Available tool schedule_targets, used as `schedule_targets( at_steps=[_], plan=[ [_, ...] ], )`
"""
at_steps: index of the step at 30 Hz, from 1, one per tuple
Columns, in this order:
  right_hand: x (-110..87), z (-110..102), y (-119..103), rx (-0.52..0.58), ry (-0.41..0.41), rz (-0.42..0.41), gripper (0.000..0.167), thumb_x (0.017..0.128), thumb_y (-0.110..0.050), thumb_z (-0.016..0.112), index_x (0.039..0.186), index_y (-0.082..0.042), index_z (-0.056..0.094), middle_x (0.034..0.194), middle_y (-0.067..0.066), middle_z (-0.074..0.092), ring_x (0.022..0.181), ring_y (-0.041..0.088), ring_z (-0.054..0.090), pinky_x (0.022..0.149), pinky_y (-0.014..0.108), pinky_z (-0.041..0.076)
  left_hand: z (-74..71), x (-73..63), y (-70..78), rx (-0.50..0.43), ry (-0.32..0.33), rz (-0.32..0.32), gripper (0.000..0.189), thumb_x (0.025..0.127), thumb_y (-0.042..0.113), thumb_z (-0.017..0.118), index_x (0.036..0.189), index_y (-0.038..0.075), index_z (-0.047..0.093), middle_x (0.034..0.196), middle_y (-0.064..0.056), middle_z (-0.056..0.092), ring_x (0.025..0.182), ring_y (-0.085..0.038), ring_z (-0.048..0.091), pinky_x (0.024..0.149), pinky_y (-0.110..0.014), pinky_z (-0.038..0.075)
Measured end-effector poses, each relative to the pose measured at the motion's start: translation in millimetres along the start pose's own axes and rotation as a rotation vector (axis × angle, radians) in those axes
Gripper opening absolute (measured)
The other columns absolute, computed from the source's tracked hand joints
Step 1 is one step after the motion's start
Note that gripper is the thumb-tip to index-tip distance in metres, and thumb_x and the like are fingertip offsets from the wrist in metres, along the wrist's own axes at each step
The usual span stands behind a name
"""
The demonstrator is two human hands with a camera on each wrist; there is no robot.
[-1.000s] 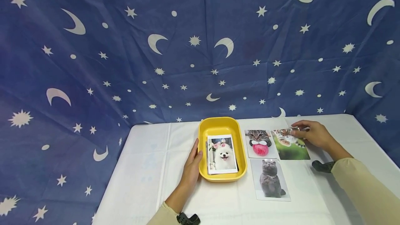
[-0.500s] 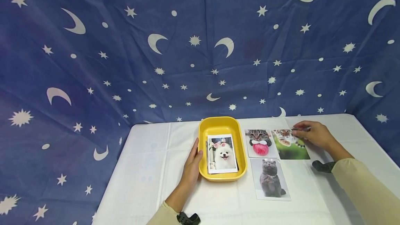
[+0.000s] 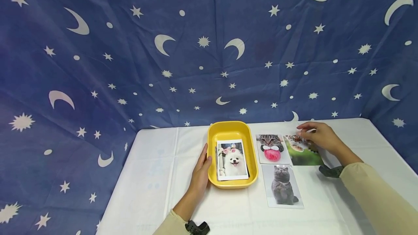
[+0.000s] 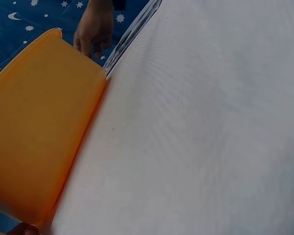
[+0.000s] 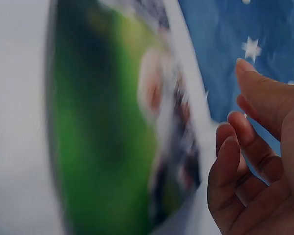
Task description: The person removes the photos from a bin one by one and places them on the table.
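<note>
Head view: tiger photo card (image 3: 303, 158) face-up on white tablecloth (image 3: 153, 188), right hand (image 3: 320, 137) over its far edge, tabby photo card (image 3: 271, 153) just left of it; left hand (image 3: 199, 177) with fingers laid along the side of the yellow tray (image 3: 228, 129). Left wrist view: yellow tray's smooth outer wall, judged light and stiff. Right wrist view: thumb and fingers parted, holding nothing; tiger photo card probably thin, light, slick, best pinched by an edge.
</note>
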State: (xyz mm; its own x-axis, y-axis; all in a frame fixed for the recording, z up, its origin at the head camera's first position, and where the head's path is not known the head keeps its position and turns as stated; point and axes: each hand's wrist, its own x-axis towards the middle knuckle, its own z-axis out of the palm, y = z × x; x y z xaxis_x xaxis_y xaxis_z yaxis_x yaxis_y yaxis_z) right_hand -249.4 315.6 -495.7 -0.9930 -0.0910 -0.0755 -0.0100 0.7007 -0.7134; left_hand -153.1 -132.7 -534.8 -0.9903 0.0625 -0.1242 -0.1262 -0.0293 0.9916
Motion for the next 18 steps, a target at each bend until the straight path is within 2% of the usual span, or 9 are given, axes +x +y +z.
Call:
schedule_targets(
  at_steps=[7,14,18],
  plan=[
    [12.8,17,-51,0.060,-0.067,-0.102,0.048,0.093,-0.037,0.076,0.127,-0.004,0.069,0.105,0.014,0.067,0.087,0.032,0.066,0.065,0.039,0.059,0.1,0.1,0.3,0.001,0.001,0.003,0.057,0.110,0.031,0.044,0.163,0.032,0.025,0.170,0.012,0.019,0.160,-0.018,0.010,0.131,-0.042,0.010],
    [29.3,44,-107,0.101,-0.205,-0.178,0.041,0.091,-0.036,0.079,0.121,-0.010,0.073,0.104,0.009,0.070,0.090,0.040,0.065,0.074,0.048,0.062,0.4,-1.1,1.0,0.008,0.007,0.002,0.057,0.110,0.030,0.044,0.163,0.031,0.026,0.170,0.011,0.019,0.160,-0.019,0.009,0.131,-0.044,0.009],
    [36.4,61,-140,0.129,-0.296,-0.224,0.041,0.090,-0.033,0.080,0.122,-0.008,0.073,0.103,0.008,0.071,0.091,0.037,0.067,0.078,0.051,0.063,0.5,-1.1,0.5,0.006,0.007,0.004,0.057,0.109,0.031,0.044,0.163,0.030,0.026,0.170,0.011,0.020,0.160,-0.018,0.010,0.131,-0.043,0.009]
  ],
)
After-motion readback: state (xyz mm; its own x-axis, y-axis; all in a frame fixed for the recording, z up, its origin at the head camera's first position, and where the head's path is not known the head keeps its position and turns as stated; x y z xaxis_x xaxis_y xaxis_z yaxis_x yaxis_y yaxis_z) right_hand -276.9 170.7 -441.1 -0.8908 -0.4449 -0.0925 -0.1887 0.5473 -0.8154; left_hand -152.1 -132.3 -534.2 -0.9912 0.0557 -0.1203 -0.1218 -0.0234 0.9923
